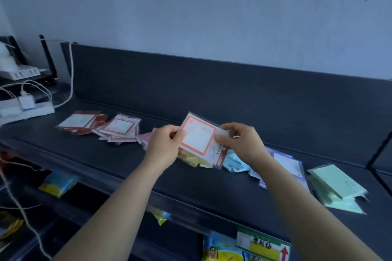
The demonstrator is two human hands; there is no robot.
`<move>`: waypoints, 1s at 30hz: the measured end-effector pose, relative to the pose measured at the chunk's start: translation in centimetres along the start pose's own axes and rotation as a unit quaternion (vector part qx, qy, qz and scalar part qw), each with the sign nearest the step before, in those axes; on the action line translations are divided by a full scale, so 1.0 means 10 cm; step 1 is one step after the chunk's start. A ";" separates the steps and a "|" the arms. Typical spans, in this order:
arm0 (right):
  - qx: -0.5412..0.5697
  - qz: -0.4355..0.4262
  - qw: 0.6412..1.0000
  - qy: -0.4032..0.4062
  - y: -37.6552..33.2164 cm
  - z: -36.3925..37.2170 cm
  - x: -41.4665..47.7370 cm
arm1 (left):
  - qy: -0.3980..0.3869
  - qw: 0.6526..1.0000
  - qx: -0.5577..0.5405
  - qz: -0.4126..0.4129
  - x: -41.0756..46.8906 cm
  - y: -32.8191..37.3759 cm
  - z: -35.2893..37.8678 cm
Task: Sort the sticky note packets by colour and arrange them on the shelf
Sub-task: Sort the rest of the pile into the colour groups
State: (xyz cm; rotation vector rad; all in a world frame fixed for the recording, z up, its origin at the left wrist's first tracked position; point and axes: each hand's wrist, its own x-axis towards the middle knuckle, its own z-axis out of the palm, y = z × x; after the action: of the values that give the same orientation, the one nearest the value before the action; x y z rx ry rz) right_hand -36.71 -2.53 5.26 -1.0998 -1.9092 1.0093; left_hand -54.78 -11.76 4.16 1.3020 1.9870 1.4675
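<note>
Both hands hold an orange-bordered sticky note packet above the dark shelf. My left hand grips its left edge. My right hand pinches its right edge together with a second packet behind it. Along the shelf lie piles by colour: dark red packets at far left, orange-red packets beside them, pink packets partly hidden by my left hand, yellow packets under my hands, light blue packets, purple packets, and green packets at the right.
A white power strip with plugs and cables and a router sit at the shelf's left end. Lower shelves hold coloured bags. A shelf label hangs on the front edge. A black upright stands at right.
</note>
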 end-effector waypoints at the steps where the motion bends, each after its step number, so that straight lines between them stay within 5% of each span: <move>1: 0.001 -0.001 1.000 -0.003 -0.03 0.10 0.04 | 0.010 1.000 -0.016 -0.010 0.03 -0.06 -0.07; 17: -0.084 -0.009 0.996 -0.025 -0.81 1.86 0.75 | 0.110 0.992 -0.015 -0.066 0.99 -1.11 -1.57; 30: -0.193 -0.005 0.981 -0.006 -0.76 2.07 0.89 | 0.067 0.976 0.208 -0.016 1.54 -1.61 -1.67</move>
State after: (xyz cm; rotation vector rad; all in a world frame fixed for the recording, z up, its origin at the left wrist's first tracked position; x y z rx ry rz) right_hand -60.45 -2.80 4.22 -1.2974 -2.1741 0.6525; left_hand -82.18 -9.24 0.25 1.3464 2.4909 1.1899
